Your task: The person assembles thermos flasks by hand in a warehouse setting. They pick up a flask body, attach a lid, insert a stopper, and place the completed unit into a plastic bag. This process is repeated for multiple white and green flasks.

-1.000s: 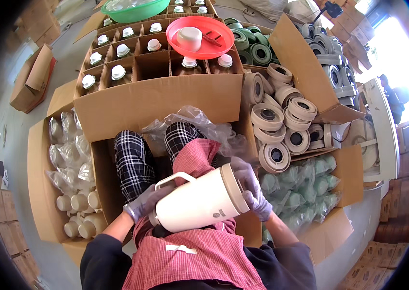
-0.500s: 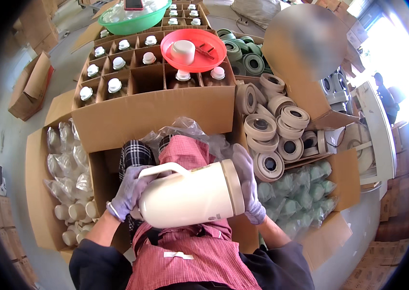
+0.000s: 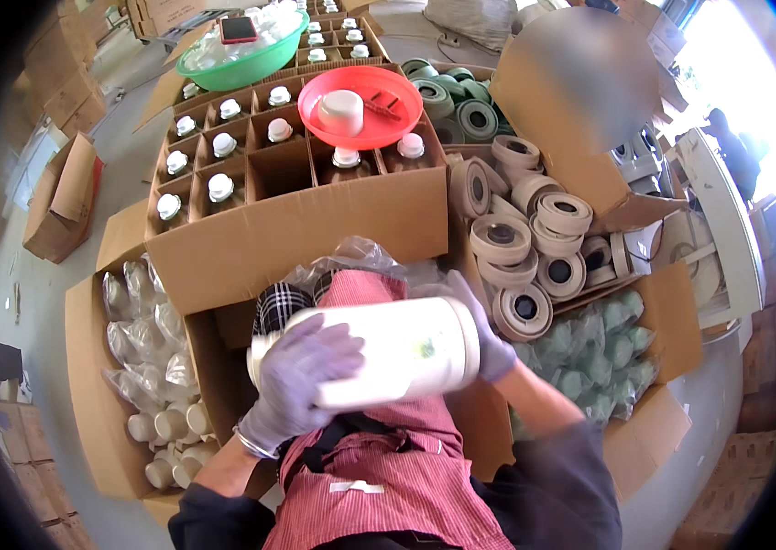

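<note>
A cream vacuum jug [image 3: 402, 344] lies on its side across my lap, slightly blurred by motion. My left hand [image 3: 306, 371], in a pale purple glove, lies over its body near the narrower left end, fingers pressed along the side. My right hand [image 3: 489, 335], gloved alike, is against the wide right end, and its fingers are partly hidden behind the jug. Between them the two hands hold the jug level. A small greenish mark shows on the side facing up; the handle is not visible.
Ahead stands a divided carton [image 3: 306, 220] of white-capped bottles, bearing a red bowl [image 3: 397, 82] and a green basin [image 3: 251, 69]. An open box of bagged cream cups [image 3: 168, 426] sits left. Beige ring-shaped parts [image 3: 502, 238] and bagged green cups [image 3: 590, 348] fill boxes on the right.
The jug has been rolled about its length, so its handle has gone from view and the greenish mark shows. My left hand has moved from the narrow end onto the jug's body.
</note>
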The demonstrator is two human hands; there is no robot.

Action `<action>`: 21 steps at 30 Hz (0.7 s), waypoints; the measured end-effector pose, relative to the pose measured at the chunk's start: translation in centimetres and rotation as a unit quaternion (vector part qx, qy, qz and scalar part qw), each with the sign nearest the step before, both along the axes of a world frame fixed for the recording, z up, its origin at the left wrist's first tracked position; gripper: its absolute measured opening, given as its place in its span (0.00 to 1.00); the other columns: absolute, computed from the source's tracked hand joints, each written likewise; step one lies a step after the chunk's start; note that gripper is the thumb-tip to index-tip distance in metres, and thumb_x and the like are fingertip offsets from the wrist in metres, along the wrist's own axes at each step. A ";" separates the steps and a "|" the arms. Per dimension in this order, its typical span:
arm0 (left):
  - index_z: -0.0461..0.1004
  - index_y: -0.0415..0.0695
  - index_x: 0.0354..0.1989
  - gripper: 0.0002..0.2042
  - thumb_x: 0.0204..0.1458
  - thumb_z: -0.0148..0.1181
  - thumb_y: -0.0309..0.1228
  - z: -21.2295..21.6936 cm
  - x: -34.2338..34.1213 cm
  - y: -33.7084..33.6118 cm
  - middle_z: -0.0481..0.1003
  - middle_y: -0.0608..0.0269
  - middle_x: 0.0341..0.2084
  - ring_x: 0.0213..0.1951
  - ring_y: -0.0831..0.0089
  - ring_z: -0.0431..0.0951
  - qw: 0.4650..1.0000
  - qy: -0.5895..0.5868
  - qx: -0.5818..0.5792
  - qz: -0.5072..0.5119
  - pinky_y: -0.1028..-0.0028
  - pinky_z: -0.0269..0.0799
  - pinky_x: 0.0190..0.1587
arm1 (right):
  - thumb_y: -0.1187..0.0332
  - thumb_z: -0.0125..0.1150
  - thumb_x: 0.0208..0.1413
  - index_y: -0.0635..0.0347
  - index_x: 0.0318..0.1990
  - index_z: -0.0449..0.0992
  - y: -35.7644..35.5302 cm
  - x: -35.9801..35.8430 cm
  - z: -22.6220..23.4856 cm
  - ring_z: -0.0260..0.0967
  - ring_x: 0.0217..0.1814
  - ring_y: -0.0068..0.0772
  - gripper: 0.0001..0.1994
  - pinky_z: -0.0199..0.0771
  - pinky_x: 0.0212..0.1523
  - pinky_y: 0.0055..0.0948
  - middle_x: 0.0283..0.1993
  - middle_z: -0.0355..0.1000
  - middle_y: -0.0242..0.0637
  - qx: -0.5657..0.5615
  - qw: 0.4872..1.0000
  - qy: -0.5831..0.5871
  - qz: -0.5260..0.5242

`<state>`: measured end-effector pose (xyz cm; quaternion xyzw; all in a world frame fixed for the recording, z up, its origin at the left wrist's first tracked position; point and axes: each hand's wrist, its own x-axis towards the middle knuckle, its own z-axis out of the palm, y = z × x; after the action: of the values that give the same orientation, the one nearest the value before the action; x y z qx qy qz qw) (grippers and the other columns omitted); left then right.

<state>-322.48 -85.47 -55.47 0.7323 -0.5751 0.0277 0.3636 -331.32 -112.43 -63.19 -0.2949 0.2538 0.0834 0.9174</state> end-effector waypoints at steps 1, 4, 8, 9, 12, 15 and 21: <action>0.79 0.45 0.35 0.13 0.38 0.62 0.31 1.2 -0.1 -0.4 0.80 0.60 0.42 0.52 0.61 0.78 0.999 -0.036 0.006 -0.014 0.59 0.67 0.62 | 0.35 0.40 0.63 0.68 0.51 0.72 0.1 0.0 0.1 0.76 0.46 0.41 0.37 0.74 0.54 0.40 0.44 0.76 0.45 0.014 0.999 0.036 0.007; 0.79 0.42 0.38 0.12 0.47 0.63 0.33 0.8 2.2 0.1 0.81 0.56 0.40 0.47 0.65 0.80 0.962 0.260 -0.077 -0.005 0.65 0.73 0.54 | 0.34 0.34 0.63 0.69 0.58 0.69 0.1 -0.9 -0.6 0.66 0.63 0.41 0.41 0.61 0.65 0.37 0.56 0.72 0.48 -0.162 0.984 -0.068 0.027; 0.79 0.37 0.46 0.22 0.54 0.56 0.45 -2.5 3.2 2.6 0.81 0.56 0.42 0.43 0.72 0.81 0.892 0.436 0.110 0.049 0.71 0.75 0.49 | 0.37 0.37 0.65 0.63 0.65 0.62 1.1 -0.3 4.4 0.48 0.75 0.42 0.37 0.48 0.71 0.38 0.70 0.55 0.48 -0.504 0.747 -0.430 0.058; 0.79 0.40 0.45 0.17 0.55 0.57 0.40 -2.1 2.0 1.9 0.81 0.57 0.42 0.44 0.71 0.81 0.890 0.448 0.002 0.085 0.69 0.74 0.50 | 0.36 0.40 0.63 0.63 0.63 0.64 1.3 0.0 3.8 0.55 0.71 0.42 0.37 0.54 0.68 0.39 0.68 0.59 0.48 -0.487 0.808 -0.328 0.047; 0.80 0.45 0.38 0.12 0.51 0.61 0.38 0.4 1.4 -0.3 0.81 0.61 0.43 0.51 0.61 0.78 0.999 0.016 -0.024 0.028 0.60 0.63 0.63 | 0.39 0.45 0.63 0.61 0.55 0.70 0.0 0.9 -1.9 0.74 0.50 0.40 0.32 0.74 0.55 0.40 0.52 0.73 0.44 -0.040 0.996 -0.067 -0.036; 0.80 0.40 0.40 0.14 0.54 0.58 0.37 -2.4 3.0 1.2 0.81 0.54 0.41 0.47 0.65 0.81 0.931 0.341 -0.124 0.051 0.65 0.71 0.56 | 0.44 0.40 0.68 0.62 0.55 0.71 1.1 0.8 2.3 0.70 0.55 0.42 0.28 0.67 0.61 0.37 0.53 0.72 0.45 -0.495 0.855 -0.148 0.032; 0.80 0.40 0.42 0.12 0.51 0.57 0.29 -2.5 2.7 1.2 0.81 0.54 0.38 0.42 0.63 0.82 0.963 0.238 -0.061 0.112 0.68 0.74 0.51 | 0.45 0.46 0.65 0.64 0.56 0.70 0.2 3.5 1.2 0.63 0.65 0.44 0.29 0.63 0.63 0.35 0.61 0.66 0.48 -0.425 0.862 -0.269 0.063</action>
<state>-319.80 -84.23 -58.01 0.7539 -0.3834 -0.0716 0.5288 -327.77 -112.22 -62.04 -0.6826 -0.0112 -0.0575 0.7284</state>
